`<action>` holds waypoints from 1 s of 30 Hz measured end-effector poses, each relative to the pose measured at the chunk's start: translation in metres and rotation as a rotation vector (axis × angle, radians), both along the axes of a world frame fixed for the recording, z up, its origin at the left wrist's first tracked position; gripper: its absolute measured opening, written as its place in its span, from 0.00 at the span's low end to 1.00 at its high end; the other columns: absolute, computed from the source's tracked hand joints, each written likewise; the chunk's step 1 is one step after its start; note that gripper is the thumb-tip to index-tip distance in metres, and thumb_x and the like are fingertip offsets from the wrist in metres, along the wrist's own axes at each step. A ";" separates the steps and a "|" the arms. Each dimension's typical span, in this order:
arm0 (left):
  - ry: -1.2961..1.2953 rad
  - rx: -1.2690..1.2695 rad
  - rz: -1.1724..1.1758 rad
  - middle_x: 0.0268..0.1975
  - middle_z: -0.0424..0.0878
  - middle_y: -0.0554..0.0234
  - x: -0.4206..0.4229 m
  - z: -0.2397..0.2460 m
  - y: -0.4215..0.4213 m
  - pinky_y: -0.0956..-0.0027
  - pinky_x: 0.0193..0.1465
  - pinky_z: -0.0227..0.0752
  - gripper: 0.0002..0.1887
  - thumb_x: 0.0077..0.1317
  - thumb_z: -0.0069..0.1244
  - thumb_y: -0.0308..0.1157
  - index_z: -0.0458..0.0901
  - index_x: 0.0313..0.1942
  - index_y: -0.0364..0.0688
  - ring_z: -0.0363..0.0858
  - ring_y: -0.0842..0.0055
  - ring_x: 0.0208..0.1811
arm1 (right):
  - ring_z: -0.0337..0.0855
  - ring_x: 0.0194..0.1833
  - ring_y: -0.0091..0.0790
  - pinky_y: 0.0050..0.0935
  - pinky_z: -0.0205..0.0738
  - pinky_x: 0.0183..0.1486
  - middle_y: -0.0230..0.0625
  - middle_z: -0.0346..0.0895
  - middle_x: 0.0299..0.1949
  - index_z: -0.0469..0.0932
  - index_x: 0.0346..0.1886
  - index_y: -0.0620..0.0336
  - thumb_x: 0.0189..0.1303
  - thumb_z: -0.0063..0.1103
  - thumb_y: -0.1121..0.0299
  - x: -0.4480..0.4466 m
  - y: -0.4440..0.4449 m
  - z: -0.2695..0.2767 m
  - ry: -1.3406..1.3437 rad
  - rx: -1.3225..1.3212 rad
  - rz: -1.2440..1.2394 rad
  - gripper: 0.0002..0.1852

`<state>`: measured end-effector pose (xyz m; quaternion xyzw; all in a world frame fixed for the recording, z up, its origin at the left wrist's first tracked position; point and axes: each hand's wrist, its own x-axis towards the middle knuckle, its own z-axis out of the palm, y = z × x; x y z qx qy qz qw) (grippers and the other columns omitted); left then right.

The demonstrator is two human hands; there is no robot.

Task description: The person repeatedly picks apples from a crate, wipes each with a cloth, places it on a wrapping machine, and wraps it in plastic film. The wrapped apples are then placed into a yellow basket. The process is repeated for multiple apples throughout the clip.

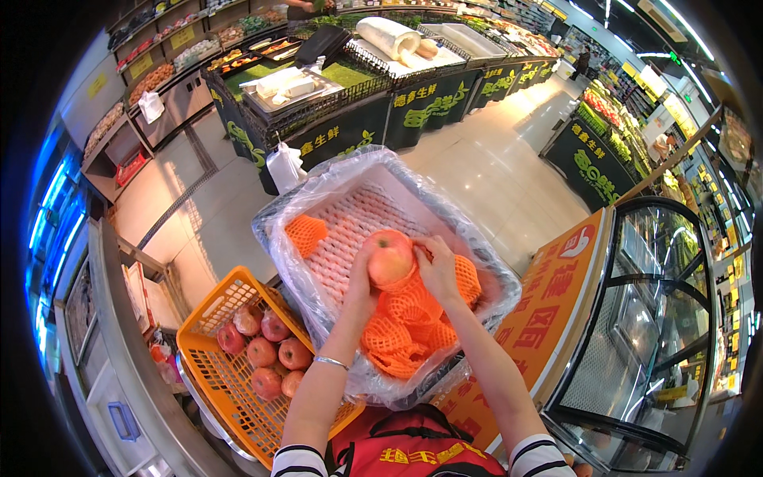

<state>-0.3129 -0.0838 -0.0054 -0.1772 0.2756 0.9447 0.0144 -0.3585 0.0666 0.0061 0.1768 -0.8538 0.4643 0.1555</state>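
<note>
An apple (pixel 390 257) is held between my two hands above a plastic-lined box (pixel 363 164). My left hand (pixel 361 275) cups its left side. The fingers of my right hand (pixel 435 265) are at its right side, by an orange foam net that wraps its lower part. Below lie several orange foam nets (pixel 396 343); whether they hold fruit cannot be told. Another netted piece (pixel 306 235) sits at the box's left side, on a white foam mesh sheet (pixel 346 238). Several bare apples (pixel 261 352) lie in the orange plastic basket (pixel 202 352) left of the box.
A glass display case (pixel 638 322) and an orange panel (pixel 554 292) stand at the right. A metal counter (pixel 119 334) runs along the left. Ahead, across the tiled floor, is a produce stand (pixel 334 128) with white plastic bags (pixel 286 167) hanging at its corner. A person (pixel 307 9) stands behind it.
</note>
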 end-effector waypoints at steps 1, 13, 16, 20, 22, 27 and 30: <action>0.019 0.117 0.003 0.57 0.78 0.63 -0.001 0.004 0.001 0.64 0.59 0.74 0.26 0.68 0.49 0.51 0.73 0.59 0.45 0.78 0.71 0.57 | 0.78 0.40 0.44 0.34 0.72 0.44 0.44 0.74 0.37 0.80 0.46 0.63 0.60 0.58 0.77 0.000 0.008 -0.013 -0.076 0.043 -0.001 0.11; -0.038 -0.176 -0.078 0.62 0.73 0.57 -0.002 -0.002 0.008 0.66 0.65 0.66 0.34 0.74 0.32 0.60 0.70 0.62 0.39 0.74 0.70 0.61 | 0.74 0.60 0.41 0.38 0.68 0.63 0.45 0.71 0.60 0.67 0.65 0.61 0.57 0.68 0.66 0.016 0.003 0.036 -0.365 -0.193 0.342 0.32; 0.034 -0.436 -0.047 0.63 0.72 0.55 0.001 -0.014 0.003 0.67 0.68 0.61 0.34 0.74 0.32 0.60 0.71 0.61 0.36 0.70 0.69 0.64 | 0.73 0.62 0.39 0.37 0.67 0.65 0.42 0.70 0.62 0.66 0.66 0.59 0.57 0.69 0.63 0.010 0.014 0.026 -0.626 -0.584 0.402 0.34; -0.070 -1.383 0.187 0.63 0.71 0.48 -0.012 -0.063 -0.018 0.60 0.71 0.53 0.29 0.73 0.41 0.55 0.74 0.58 0.38 0.64 0.61 0.68 | 0.73 0.63 0.40 0.41 0.68 0.65 0.41 0.71 0.63 0.66 0.66 0.58 0.59 0.66 0.55 0.019 0.040 0.037 -0.839 -1.222 0.531 0.34; -0.001 -1.713 0.257 0.63 0.70 0.45 -0.017 -0.065 -0.015 0.55 0.72 0.51 0.27 0.70 0.46 0.53 0.76 0.56 0.40 0.62 0.56 0.70 | 0.73 0.63 0.40 0.43 0.68 0.65 0.41 0.70 0.63 0.66 0.66 0.57 0.60 0.64 0.52 0.035 0.065 0.051 -0.880 -1.424 0.591 0.34; 0.292 -2.288 -0.081 0.63 0.70 0.40 -0.029 -0.057 -0.039 0.50 0.70 0.58 0.29 0.63 0.55 0.54 0.79 0.54 0.40 0.64 0.51 0.68 | 0.72 0.63 0.40 0.45 0.66 0.67 0.42 0.69 0.64 0.64 0.67 0.58 0.61 0.63 0.51 0.133 0.152 0.033 -0.793 -1.583 0.430 0.35; 0.438 -2.313 -0.352 0.67 0.66 0.40 -0.043 -0.069 -0.077 0.49 0.70 0.56 0.27 0.66 0.53 0.51 0.80 0.56 0.39 0.63 0.49 0.68 | 0.72 0.63 0.39 0.42 0.66 0.67 0.41 0.71 0.62 0.64 0.67 0.59 0.60 0.65 0.53 0.211 0.187 0.037 -0.705 -1.447 0.262 0.35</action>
